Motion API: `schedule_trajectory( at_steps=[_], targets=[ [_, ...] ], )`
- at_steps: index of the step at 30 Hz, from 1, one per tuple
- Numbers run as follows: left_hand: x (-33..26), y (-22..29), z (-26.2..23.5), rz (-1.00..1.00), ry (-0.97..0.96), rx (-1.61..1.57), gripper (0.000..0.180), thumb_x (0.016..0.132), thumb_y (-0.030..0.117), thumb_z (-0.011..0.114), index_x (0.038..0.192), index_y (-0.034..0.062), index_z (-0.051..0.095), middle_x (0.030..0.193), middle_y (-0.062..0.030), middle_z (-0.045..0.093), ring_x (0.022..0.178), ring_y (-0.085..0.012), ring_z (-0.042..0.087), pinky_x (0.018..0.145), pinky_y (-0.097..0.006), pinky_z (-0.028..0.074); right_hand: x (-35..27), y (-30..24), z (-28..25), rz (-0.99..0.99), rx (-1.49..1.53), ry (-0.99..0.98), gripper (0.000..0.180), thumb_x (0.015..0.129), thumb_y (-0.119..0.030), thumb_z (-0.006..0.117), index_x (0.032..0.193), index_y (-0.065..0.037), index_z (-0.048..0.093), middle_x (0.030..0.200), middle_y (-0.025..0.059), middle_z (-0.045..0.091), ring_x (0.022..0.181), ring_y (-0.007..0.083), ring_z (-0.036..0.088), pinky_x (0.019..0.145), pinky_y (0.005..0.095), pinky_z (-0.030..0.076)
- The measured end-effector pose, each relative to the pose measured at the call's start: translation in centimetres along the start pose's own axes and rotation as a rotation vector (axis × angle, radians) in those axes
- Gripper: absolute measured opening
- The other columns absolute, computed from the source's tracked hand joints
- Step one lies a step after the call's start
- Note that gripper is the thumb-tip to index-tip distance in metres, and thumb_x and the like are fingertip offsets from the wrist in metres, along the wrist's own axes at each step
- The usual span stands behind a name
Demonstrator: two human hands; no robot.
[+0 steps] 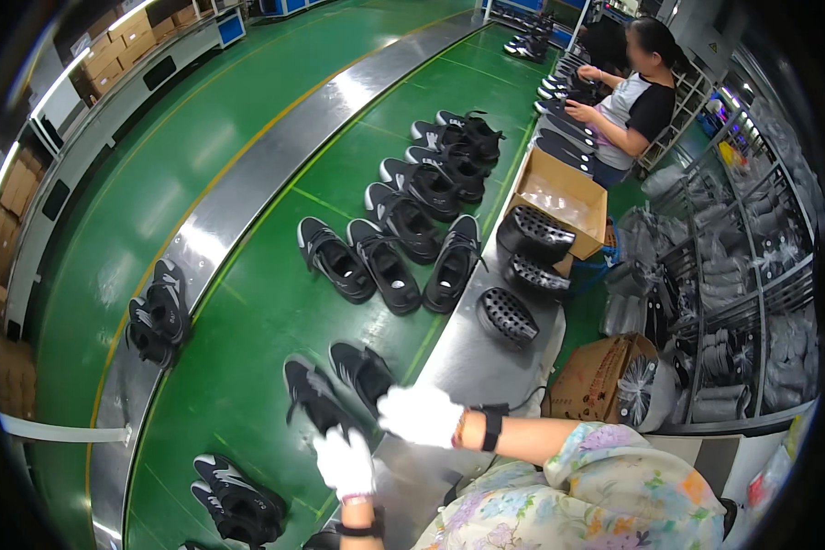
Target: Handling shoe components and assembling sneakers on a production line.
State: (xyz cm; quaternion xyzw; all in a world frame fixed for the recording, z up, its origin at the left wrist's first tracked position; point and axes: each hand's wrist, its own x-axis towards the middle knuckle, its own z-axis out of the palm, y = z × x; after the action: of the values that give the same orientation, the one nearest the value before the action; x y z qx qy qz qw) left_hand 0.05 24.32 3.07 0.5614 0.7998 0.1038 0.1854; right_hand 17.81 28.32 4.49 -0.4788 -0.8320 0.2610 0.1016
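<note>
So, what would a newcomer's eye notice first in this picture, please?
Probably the white-gloved left hand and right hand at the lower middle, close to a pair of dark shoes. Next, the bright green surface, with a cluster of similar shoes near the picture's centre. The perforated black shoe-shaped forms on the metal ledge, right of centre, also stand out.

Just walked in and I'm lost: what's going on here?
A person's white-gloved left hand and right hand are at the heel ends of a pair of black sneakers on a green work surface; whether they grip is unclear. Other sneakers stand ahead. Perforated black shoe-shaped pieces lie to the right. A co-worker stands farther along.
</note>
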Motion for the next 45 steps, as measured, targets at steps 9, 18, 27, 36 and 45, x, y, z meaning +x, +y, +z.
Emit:
schedule_trajectory(
  at_steps=[9, 18, 27, 36, 45],
  targets=[
    [-13.9, -0.6, 0.7, -0.006, -0.213, -0.058, 0.052, 0.092, 0.045, 0.063, 0.122, 0.0026, 0.066, 0.135, -0.036, 0.05, 0.125, -0.0503, 0.048, 0.108, -0.054, 0.038, -12.6, 1.5, -0.5, -0.093, 0.127, -0.12, 0.034, 0.095, -0.035, 0.056, 0.12, -0.012, 0.063, 0.114, 0.0125, 0.063, 0.095, 0.0345, 0.065, 0.078, 0.0435, 0.055],
    [-15.0, 3.7, 1.4, 0.592, 0.158, -0.049, 0.032, 0.087, 0.03, 0.074, 0.105, 0.0035, 0.07, 0.109, -0.0183, 0.066, 0.105, -0.0379, 0.06, 0.097, -0.05, 0.045, -18.0, 21.7, -13.4, 0.662, -0.193, 0.639, 0.066, 0.074, -0.035, 0.082, 0.128, -0.007, 0.056, 0.128, 0.0175, 0.056, 0.118, 0.0357, 0.053, 0.102, 0.0427, 0.045],
    [-9.6, 15.6, 3.5, 0.853, -0.076, -0.107, 0.064, 0.085, 0.032, 0.076, 0.138, 0.0049, 0.053, 0.132, -0.0317, 0.053, 0.108, -0.0472, 0.059, 0.092, -0.049, 0.051, -18.1, 26.5, -8.3, 0.756, 0.21, 0.79, 0.074, 0.068, -0.022, 0.089, 0.133, -0.007, 0.056, 0.132, 0.016, 0.058, 0.123, 0.033, 0.056, 0.106, 0.0395, 0.044],
    [-1.6, 25.6, 11.1, 1.006, -0.301, 0.076, 0.075, 0.08, 0.033, 0.078, 0.146, 0.0163, 0.047, 0.149, -0.0354, 0.032, 0.132, -0.0532, 0.041, 0.106, -0.057, 0.04, -19.9, 25.6, -4.0, 0.668, 0.142, 0.911, 0.098, 0.063, -0.035, 0.092, 0.144, -0.009, 0.044, 0.138, 0.0219, 0.048, 0.132, 0.0401, 0.045, 0.111, 0.0447, 0.042],
    [1.7, 30.3, 12.5, 0.999, -0.208, 0.029, 0.075, 0.078, 0.03, 0.081, 0.14, 0.0048, 0.048, 0.141, -0.0404, 0.037, 0.128, -0.0538, 0.044, 0.108, -0.05, 0.04, -23.3, 26.2, -1.9, 0.617, 0.234, 1.029, 0.087, 0.06, -0.027, 0.092, 0.135, -0.008, 0.053, 0.127, 0.0188, 0.054, 0.116, 0.0365, 0.056, 0.1, 0.0441, 0.049]
  ],
)
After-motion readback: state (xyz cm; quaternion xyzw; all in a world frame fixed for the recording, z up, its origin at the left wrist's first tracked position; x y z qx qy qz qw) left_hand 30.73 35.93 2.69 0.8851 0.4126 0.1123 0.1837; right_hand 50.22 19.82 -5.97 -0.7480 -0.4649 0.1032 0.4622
